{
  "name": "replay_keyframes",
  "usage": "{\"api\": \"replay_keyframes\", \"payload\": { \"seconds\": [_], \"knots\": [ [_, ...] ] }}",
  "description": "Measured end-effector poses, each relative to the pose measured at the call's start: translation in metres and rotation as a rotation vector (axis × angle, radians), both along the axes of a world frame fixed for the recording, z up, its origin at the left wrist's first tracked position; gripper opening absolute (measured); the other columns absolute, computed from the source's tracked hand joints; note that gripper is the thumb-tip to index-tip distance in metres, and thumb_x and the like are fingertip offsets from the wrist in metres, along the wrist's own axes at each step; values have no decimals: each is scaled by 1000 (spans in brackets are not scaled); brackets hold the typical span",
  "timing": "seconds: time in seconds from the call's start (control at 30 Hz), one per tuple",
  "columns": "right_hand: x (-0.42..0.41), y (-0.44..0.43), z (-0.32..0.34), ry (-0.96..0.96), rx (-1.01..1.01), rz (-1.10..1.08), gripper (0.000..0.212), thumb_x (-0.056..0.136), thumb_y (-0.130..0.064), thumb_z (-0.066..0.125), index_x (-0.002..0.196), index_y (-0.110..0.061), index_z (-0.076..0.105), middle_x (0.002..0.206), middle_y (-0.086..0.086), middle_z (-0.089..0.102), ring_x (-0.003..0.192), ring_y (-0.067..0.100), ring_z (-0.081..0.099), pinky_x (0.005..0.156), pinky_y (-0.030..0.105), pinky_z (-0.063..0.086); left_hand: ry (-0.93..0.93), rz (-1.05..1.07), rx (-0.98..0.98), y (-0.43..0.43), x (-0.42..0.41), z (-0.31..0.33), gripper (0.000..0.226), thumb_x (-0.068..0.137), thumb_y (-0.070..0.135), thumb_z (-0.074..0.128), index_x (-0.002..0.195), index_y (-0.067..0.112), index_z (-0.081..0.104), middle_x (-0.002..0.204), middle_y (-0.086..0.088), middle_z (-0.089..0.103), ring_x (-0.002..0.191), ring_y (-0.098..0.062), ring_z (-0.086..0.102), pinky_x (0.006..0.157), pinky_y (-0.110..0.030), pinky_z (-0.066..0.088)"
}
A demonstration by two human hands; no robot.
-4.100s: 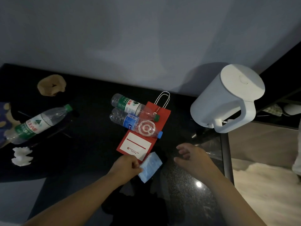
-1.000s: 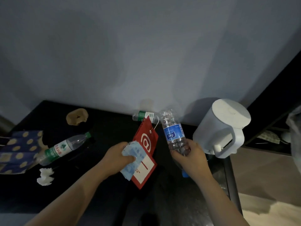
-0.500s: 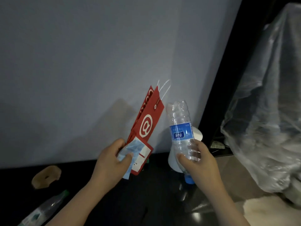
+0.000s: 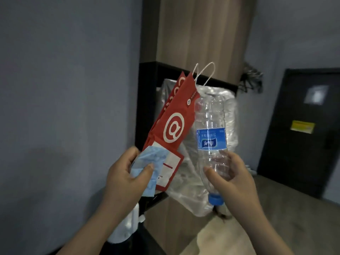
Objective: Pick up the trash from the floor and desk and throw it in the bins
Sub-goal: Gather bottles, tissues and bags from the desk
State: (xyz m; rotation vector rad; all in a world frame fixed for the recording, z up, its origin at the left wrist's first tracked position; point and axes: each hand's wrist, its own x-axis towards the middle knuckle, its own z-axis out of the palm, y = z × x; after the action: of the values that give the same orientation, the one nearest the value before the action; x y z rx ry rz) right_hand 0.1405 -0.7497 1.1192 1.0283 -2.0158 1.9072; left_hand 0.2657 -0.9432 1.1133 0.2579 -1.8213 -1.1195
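My left hand (image 4: 125, 173) grips a flat red paper bag (image 4: 173, 126) with a white @ logo and white string handles, together with a light blue wrapper (image 4: 147, 162) pinched under the thumb. My right hand (image 4: 231, 175) holds a clear plastic bottle (image 4: 210, 137) with a blue label, turned upside down so its blue cap (image 4: 215, 199) points toward the floor. Both hands are raised in front of me, side by side. No bin is in view.
Behind the hands stands something covered in clear plastic sheeting (image 4: 228, 115) against a wooden column (image 4: 202, 34). A white kettle (image 4: 127, 225) sits low at the desk's edge. A dark door (image 4: 301, 126) is at right, with light floor (image 4: 230, 236) below.
My view has swung right, away from the desk, toward the wooden column and the door. Both hands keep hold of the bag, the wrapper and the bottle.
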Motion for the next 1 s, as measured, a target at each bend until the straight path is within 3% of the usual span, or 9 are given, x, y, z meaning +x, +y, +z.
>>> {"api": "replay_keyframes", "payload": {
  "seconds": [0.1, 0.17, 0.27, 0.5, 0.63, 0.73, 0.87, 1.0],
  "knots": [
    [-15, 48, 11, 11, -26, -88, 43, 70, -35, 75, 104, -48, 52, 97, -28, 66, 85, -6, 66, 57, 9, 51, 41, -110, 5, 37, -32, 11, 19, 85, 17, 70, 77, 17, 52, 77, -5, 68, 63, -18, 69, 51, -33, 59],
    [-24, 81, 16, 8, -45, -135, 47, 65, -45, 75, 105, -47, 50, 98, -28, 65, 87, -8, 65, 58, 7, 50, 69, -160, 13, 64, -54, 17, 19, 84, 17, 70, 76, 22, 54, 78, 1, 70, 64, -13, 70, 48, -25, 56],
    [-41, 133, 22, 19, -70, -208, 63, 54, -58, 69, 112, -44, 50, 100, -27, 65, 90, -6, 65, 63, 15, 55, 112, -263, 56, 113, -91, 24, 17, 83, 19, 71, 81, 33, 60, 83, 10, 72, 70, -7, 71, 50, -19, 54],
    [-103, 260, 39, 109, -68, -313, 49, 70, -38, 73, 112, -42, 49, 100, -29, 64, 90, -7, 65, 57, 7, 49, 178, -433, 134, 238, -177, 36, 17, 82, 17, 71, 84, 31, 62, 84, 13, 73, 70, -6, 71, 48, -17, 52],
    [-140, 325, 39, 146, -49, -401, 46, 72, -36, 74, 110, -44, 49, 100, -30, 63, 90, -9, 63, 56, 4, 47, 177, -501, 156, 300, -228, 37, 15, 79, 24, 71, 86, 32, 60, 85, 16, 72, 74, -6, 71, 49, -19, 54],
    [-168, 364, 35, 139, -32, -455, 45, 73, -35, 75, 108, -46, 50, 99, -32, 63, 90, -10, 62, 54, 3, 46, 151, -540, 147, 334, -265, 35, 18, 71, 37, 70, 87, 38, 60, 87, 14, 72, 75, -8, 72, 52, -26, 57],
    [-208, 405, 28, 88, -15, -512, 46, 72, -39, 75, 107, -48, 48, 97, -36, 62, 88, -11, 62, 52, 8, 49, 127, -557, 131, 365, -321, 30, 25, 72, 38, 76, 87, 29, 59, 89, 2, 72, 77, -17, 73, 56, -40, 60],
    [-257, 433, 15, 40, -18, -560, 53, 66, -45, 75, 111, -48, 47, 98, -28, 65, 90, -6, 64, 63, 15, 51, 119, -588, 129, 389, -385, 16, 17, 80, 23, 72, 84, 31, 58, 84, 13, 72, 74, -9, 72, 49, -25, 56]
  ]
}}
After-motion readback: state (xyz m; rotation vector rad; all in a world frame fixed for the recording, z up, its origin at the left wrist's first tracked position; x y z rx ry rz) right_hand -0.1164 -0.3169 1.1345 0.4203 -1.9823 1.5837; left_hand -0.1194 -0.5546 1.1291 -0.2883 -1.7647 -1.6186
